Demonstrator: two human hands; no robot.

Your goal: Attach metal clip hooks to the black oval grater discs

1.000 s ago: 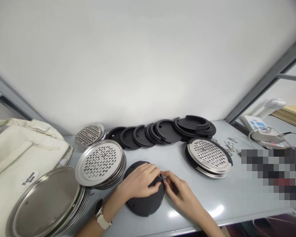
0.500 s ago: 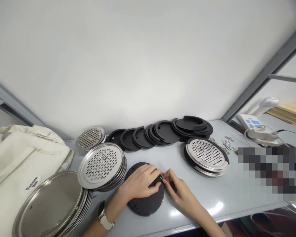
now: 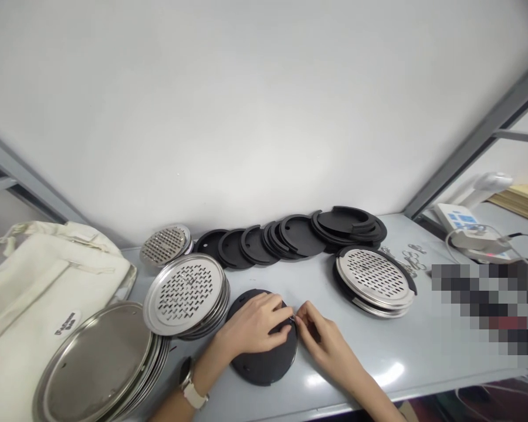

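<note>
A black round disc (image 3: 266,364) lies on the table in front of me, with a small hole visible near its lower left edge. My left hand (image 3: 256,322), a watch on its wrist, rests across the disc; its curled fingers grip it toward the right rim. At that rim my right hand (image 3: 315,331) pinches a small metal ring (image 3: 292,317), mostly hidden between the fingertips. Whether the ring passes through the disc, I cannot tell.
Perforated metal grater discs (image 3: 185,294) and plain metal plates (image 3: 99,357) are stacked at left beside a cream bag (image 3: 30,287). Black discs (image 3: 303,235) line the wall. Right are another grater stack (image 3: 374,278), loose metal rings (image 3: 413,258) and a white device (image 3: 462,225).
The view has shifted slightly, so everything sits a little further right. My right fingers have closed over the metal ring, which showed more clearly before. My left hand keeps its place on the disc.
</note>
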